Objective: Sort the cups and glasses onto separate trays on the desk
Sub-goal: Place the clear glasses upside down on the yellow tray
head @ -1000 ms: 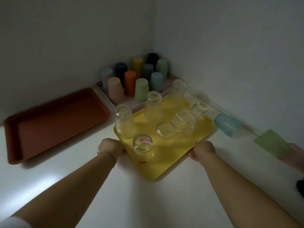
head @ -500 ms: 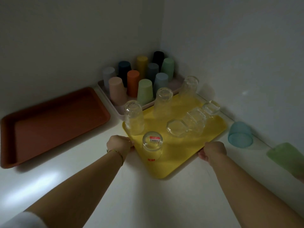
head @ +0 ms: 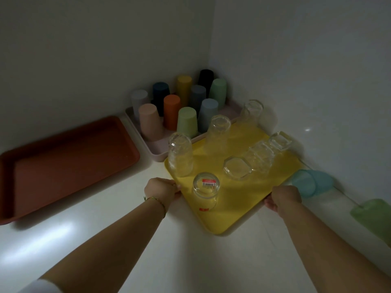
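Note:
A yellow tray (head: 239, 206) lies on the white desk and carries several clear glasses, most upside down, one with a red label (head: 206, 191) nearest me. My left hand (head: 161, 190) grips the tray's left edge and my right hand (head: 282, 197) grips its right edge. Behind it a pale pink tray (head: 154, 149) in the corner holds several coloured plastic cups upside down (head: 187, 122). A blue cup (head: 311, 182) and a green cup (head: 374, 214) lie on their sides on the desk to the right of the yellow tray.
A brown tray (head: 63, 166) with nothing in it sits on the left of the desk. Walls close in behind and on the right, meeting at the corner behind the cups. White desk surface (head: 190, 261) stretches toward me.
The yellow tray has slid toward the corner with both hands on its edges, ending close to the pink tray. The blue cup now lies right beside the tray's right edge.

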